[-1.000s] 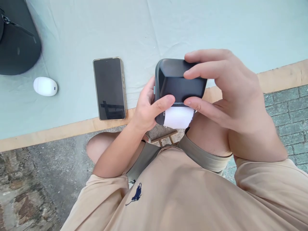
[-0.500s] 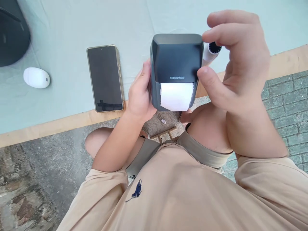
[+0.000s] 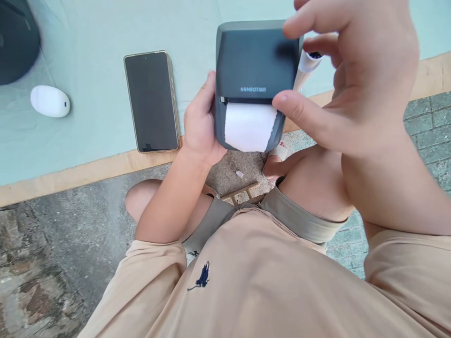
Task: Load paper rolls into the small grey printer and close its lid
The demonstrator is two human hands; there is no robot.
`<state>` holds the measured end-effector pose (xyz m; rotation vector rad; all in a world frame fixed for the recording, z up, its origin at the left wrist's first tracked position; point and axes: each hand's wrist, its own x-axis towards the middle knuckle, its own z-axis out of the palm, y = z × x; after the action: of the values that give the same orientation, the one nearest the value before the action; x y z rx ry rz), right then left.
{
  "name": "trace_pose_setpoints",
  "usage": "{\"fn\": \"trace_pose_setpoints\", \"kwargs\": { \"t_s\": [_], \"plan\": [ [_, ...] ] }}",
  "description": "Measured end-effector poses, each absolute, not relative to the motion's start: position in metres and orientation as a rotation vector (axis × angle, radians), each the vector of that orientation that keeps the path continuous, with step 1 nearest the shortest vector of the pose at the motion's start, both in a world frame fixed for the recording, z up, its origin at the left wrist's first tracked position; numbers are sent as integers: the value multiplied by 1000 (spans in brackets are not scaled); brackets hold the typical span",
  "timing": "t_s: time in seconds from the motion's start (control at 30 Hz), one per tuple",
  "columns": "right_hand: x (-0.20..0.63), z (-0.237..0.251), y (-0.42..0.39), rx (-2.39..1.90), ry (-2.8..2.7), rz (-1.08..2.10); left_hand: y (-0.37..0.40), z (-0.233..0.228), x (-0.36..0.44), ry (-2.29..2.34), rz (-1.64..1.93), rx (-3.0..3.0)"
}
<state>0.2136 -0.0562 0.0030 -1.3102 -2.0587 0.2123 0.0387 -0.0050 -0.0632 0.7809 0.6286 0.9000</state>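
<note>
My left hand (image 3: 202,119) is closed around the left side of a dark label printer (image 3: 220,131) marked NIIMBOT, holding it up over the table's edge. White paper (image 3: 250,126) hangs from the slot at its front. A narrow dark gap shows beneath the lower edge of the printer's lid (image 3: 255,58). My right hand (image 3: 362,80) is at the printer's right side with thumb and fingers spread. Its thumb tip meets the lid's lower right corner, while a fingertip lies over the upper right corner. Whether that fingertip touches cannot be seen.
A phone (image 3: 151,101) lies left of the printer on the pale green table cover (image 3: 95,28). Further left are a white oval case (image 3: 50,101) and a black object (image 3: 17,42). Behind my right fingers stands a white cylinder with a dark top (image 3: 309,63), partly hidden.
The printer sits higher in view, and a gap now shows under its lid. My right thumb has shifted left onto the lid's lower corner, and the fingers have moved up and spread.
</note>
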Motion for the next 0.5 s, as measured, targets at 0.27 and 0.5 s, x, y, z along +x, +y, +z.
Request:
{"fn": "trace_pose_setpoints", "kwargs": {
  "t_s": [0.27, 0.5],
  "plan": [
    [217, 20, -28, -1641, -1824, 151, -7, -54, 39, 617, 897, 840],
    [189, 41, -12, -2208, -2418, 169, -5, -58, 36, 618, 868, 828]
  ]
}}
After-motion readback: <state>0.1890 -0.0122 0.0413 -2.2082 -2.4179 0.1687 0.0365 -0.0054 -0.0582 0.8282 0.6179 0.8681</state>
